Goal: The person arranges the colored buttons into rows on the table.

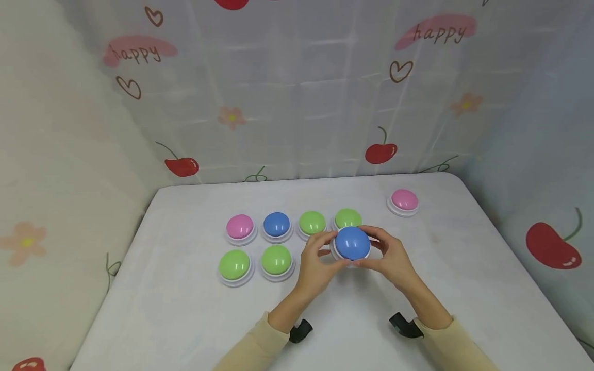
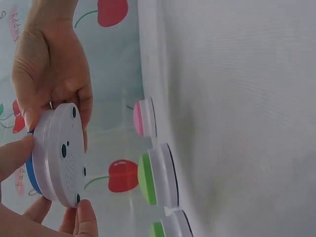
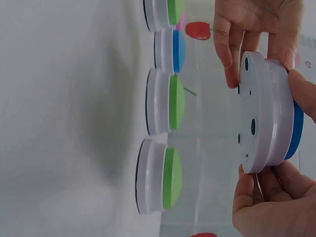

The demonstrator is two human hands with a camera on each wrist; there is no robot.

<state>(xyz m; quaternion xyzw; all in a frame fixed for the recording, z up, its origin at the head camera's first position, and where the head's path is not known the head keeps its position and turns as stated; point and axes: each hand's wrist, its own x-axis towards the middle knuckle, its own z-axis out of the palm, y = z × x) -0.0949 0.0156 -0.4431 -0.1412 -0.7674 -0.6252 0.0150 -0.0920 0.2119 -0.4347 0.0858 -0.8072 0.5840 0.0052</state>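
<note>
Both hands hold a round push button [image 1: 352,243] with a blue dome and white base, raised off the table. My left hand [image 1: 320,263] grips its left side, thumb at the near edge and fingers around the far side. Opposite it, my right hand [image 1: 390,257] grips the right side in the same way. The wrist views show the button's white underside [image 3: 250,118] with dark round feet and small speaker holes. Just behind the held button sits a green button [image 1: 347,218], partly covered by it.
Left of the hands, on the white table [image 1: 176,309], stand a pink button [image 1: 240,227], another blue button [image 1: 276,224] and several green buttons, including one front left [image 1: 234,265]. A second pink button [image 1: 404,200] sits apart at the back right. A printed curtain [image 1: 297,103] hangs behind.
</note>
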